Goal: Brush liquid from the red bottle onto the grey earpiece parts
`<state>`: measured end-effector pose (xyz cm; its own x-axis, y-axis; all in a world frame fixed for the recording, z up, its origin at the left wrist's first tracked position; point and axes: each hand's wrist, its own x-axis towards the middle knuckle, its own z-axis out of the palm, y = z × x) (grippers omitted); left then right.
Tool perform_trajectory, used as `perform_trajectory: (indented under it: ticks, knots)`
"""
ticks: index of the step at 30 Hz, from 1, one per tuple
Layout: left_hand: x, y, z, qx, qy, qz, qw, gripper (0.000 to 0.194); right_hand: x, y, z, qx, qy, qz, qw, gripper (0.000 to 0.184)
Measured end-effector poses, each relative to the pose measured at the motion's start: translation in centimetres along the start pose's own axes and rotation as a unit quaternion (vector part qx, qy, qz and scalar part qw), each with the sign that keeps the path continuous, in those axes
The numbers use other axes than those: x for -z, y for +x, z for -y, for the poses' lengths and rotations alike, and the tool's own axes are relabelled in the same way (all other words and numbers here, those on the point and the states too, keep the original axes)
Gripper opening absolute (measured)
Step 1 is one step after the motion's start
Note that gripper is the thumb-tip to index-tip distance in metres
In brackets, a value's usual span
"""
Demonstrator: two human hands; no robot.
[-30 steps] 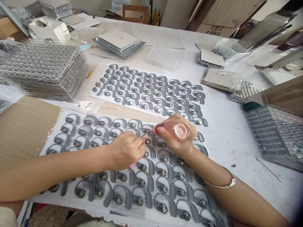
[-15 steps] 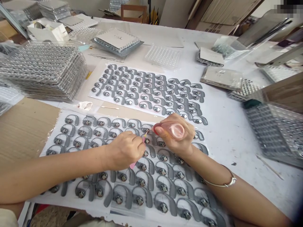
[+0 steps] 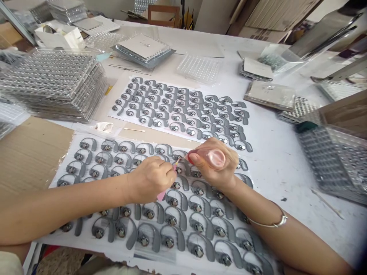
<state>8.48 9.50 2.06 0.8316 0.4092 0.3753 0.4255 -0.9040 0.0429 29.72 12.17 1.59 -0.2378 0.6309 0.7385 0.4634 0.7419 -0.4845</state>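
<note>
My left hand (image 3: 151,177) is closed round a slim pink-handled tool (image 3: 161,196). Its pale yellowish tip points at a grey hook-shaped piece with a shiny faceted stone (image 3: 178,158). Several rows of such pieces lie on the front white sheet (image 3: 84,237), under both forearms. In my right hand (image 3: 222,173) is a small translucent bottle (image 3: 216,158), tilted, its round base toward me. The bottle's red collar (image 3: 192,154) and nozzle point left, close to the tool's tip. Whether nozzle or tip touches the piece, I cannot tell.
Behind lies a second sheet of similar pieces (image 3: 177,109). A cotton swab (image 3: 134,130) rests between the sheets. Stacked trays of stones (image 3: 48,76) stand at left, more packs (image 3: 323,160) at right. A clear tray (image 3: 199,68) lies at the back, a thin stick (image 3: 327,204) at right.
The view has shifted very slightly. Both hands keep nearly the same pose at the same piece, the bottle and pink tool still held.
</note>
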Motion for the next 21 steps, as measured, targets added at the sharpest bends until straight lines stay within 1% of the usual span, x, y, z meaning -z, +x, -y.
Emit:
perform_trajectory:
  ticks: [4,9,16,21]
  knots:
    - [0.0,0.1,0.2,0.020,-0.014,-0.007,1.000,0.016,0.0,0.1,0.2,-0.002,0.007,0.002,1.000,0.012]
    - [0.3,0.5,0.6,0.055,-0.069,-0.019,0.996,0.018,0.1,0.2,0.2,-0.006,0.016,0.007,1.000,0.013]
    - [1.3,1.1,1.6,0.121,-0.178,-0.003,0.977,0.019,0.1,0.1,0.2,-0.006,0.022,0.006,1.000,0.013]
    - [1.6,1.5,2.1,0.141,-0.208,0.014,0.968,0.017,0.1,-0.1,0.1,-0.015,0.019,0.008,1.000,0.013]
